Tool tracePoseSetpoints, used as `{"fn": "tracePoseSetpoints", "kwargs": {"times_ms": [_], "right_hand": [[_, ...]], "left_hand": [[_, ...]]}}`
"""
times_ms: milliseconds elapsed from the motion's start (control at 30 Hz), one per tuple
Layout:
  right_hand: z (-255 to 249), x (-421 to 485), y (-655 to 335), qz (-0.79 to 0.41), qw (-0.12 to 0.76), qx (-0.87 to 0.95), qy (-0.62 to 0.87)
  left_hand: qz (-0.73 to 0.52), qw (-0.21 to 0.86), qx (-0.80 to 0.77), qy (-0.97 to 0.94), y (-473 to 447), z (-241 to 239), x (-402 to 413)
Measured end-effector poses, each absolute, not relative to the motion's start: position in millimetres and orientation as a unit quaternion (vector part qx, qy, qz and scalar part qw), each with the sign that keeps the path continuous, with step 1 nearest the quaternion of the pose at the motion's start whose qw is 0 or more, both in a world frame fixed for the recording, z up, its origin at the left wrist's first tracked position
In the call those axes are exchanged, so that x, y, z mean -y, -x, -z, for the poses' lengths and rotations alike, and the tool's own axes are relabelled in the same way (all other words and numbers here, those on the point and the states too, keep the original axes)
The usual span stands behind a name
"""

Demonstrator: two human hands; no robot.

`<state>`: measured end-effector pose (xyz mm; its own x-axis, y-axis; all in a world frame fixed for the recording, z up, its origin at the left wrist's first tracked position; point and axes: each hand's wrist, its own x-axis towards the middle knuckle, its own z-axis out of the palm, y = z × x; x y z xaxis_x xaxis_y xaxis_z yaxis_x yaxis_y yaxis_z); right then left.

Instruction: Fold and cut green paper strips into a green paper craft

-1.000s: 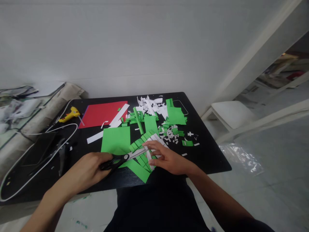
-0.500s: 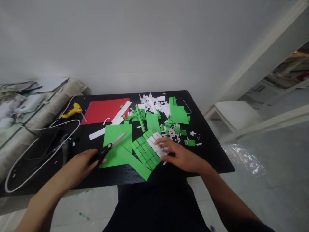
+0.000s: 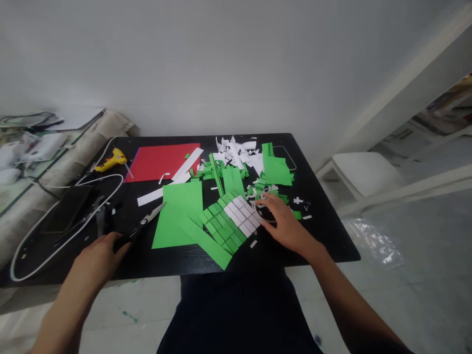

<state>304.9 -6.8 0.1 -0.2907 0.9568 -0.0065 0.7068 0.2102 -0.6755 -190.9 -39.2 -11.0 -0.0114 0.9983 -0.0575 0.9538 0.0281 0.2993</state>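
Head view: left hand (image 3: 96,255) moved scissors (image 3: 142,225) off green sheet (image 3: 179,216).

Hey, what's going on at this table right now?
A person sits at a black table littered with cut paper. Their left hand holds black-handled scissors low over the table, left of a green sheet. Their right hand rests fingertips-down among small scraps just right of a woven green-and-white strip panel; whether it has a grip on anything is unclear. A red sheet and a yellow glue gun lie at the back left.
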Motion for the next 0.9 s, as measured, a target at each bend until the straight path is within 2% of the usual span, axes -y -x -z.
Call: {"fn": "tracePoseSetpoints", "kwargs": {"times_ms": [67, 133, 233, 300, 367, 467, 567, 733, 900], "right_hand": [[-7.3, 12.8, -302.8, -0.299, 0.28, 0.731, 0.545], [-15.3, 20.0, -299.0, -0.338, 0.352, 0.701, 0.52], [-24.5, 32.9, -287.5, -0.516, 0.408, 0.611, 0.44], [-26.3, 41.8, -275.5, -0.622, 0.399, 0.56, 0.375], [-23.9, 49.6, -261.4, -0.674, 0.394, 0.532, 0.327], [-15.4, 58.4, -242.8, -0.707, 0.389, 0.512, 0.294], [-7.4, 63.2, -233.5, -0.703, 0.393, 0.514, 0.295], [-5.6, 64.4, -234.4, -0.685, 0.382, 0.529, 0.323], [-11.5, 63.6, -233.1, -0.657, 0.375, 0.559, 0.339]], "left_hand": [[-0.054, 0.042, -0.736, -0.674, 187.5, 8.4, 39.5], [-0.033, 0.012, -0.738, -0.674, 182.7, 1.3, 39.2], [-0.051, 0.031, -0.752, -0.656, 160.9, -17.3, 39.2], [-0.115, 0.1, -0.754, -0.639, 128.4, -30.3, 40.8], [-0.256, 0.206, -0.707, -0.626, 82.5, -38.0, 43.5], [-0.386, 0.393, -0.589, -0.591, 10.2, -36.2, 46.4], [-0.44, 0.509, -0.524, -0.522, -36.3, -25.8, 47.2], [-0.465, 0.573, -0.49, -0.464, -50.0, -12.8, 47.2], [-0.461, 0.571, -0.488, -0.473, -43.8, -15.1, 46.4]]}}
